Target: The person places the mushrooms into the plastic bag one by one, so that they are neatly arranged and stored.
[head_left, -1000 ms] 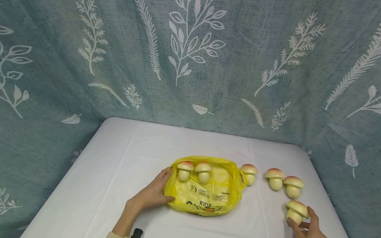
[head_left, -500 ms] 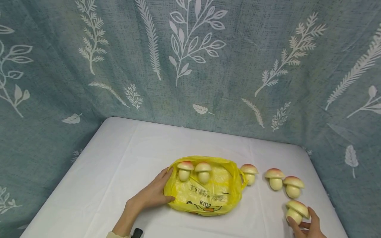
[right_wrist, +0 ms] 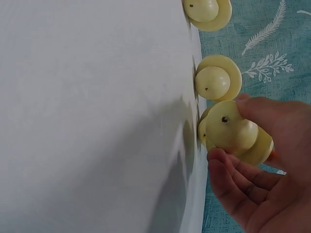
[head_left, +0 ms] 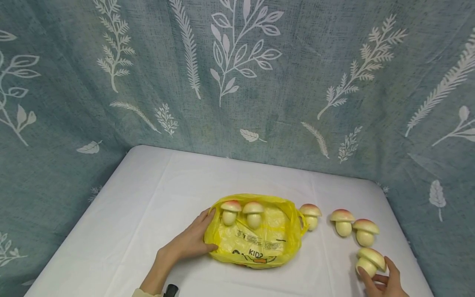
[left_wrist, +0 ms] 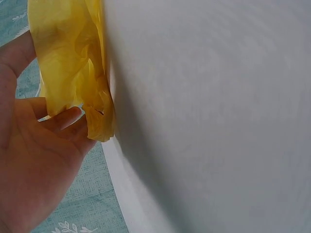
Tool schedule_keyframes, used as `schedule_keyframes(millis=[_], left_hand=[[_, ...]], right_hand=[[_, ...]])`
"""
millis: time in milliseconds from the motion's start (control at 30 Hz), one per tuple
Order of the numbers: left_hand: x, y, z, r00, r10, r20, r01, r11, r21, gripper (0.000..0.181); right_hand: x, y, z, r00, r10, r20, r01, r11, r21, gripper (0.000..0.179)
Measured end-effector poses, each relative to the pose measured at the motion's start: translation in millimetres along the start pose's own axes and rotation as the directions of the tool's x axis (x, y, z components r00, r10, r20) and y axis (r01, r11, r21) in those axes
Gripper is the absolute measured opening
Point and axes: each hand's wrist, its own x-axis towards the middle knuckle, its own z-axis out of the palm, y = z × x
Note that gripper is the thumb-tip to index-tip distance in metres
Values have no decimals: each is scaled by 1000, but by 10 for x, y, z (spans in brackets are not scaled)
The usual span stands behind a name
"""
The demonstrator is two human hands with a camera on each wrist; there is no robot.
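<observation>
bag (head_left: 265, 238) on table (head_left: 178, 173) | two mushrooms (head_left: 229, 217) inside | four mushrooms (head_left: 343, 227) right

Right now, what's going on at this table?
A person's left hand holds the left side of an open yellow bag with two mushrooms inside. The right hand grips another mushroom off to the bag's right. Three more mushrooms sit on the table, outside the bag.

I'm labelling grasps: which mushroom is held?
The frontmost mushroom, the only one the right hand grips; of the other five, two are in the yellow bag and three on the table.
</observation>
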Motion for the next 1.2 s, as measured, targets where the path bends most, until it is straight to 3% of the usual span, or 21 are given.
schedule_keyframes(millis=[200, 700, 833, 1000, 1200], left_hand=[[0, -2, 3, 1000, 4, -6, -4, 1000, 5, 99], [2, -5, 2, 1000, -11, 2, 11, 1000, -4, 98], [-7, 2, -3, 1000, -13, 1, 13, 1000, -17, 98], [-3, 0, -5, 1000, -15, 3, 15, 1000, -16, 99], [-2, -4, -5, 1000, 11, -5, -11, 1000, -12, 99]], right_hand=[[-35, -58, -13, 1000, -2, -30, 2, 1000, -15, 112], [-257, -275, 4, 976, -124, -178, 125, 992, -5, 94], [-340, -356, 23, 952, -202, -231, 214, 976, 27, 84], [-435, -464, 64, 898, -310, -314, 352, 932, 88, 75], [-493, -578, 106, 862, -374, -343, 430, 897, 99, 75]])
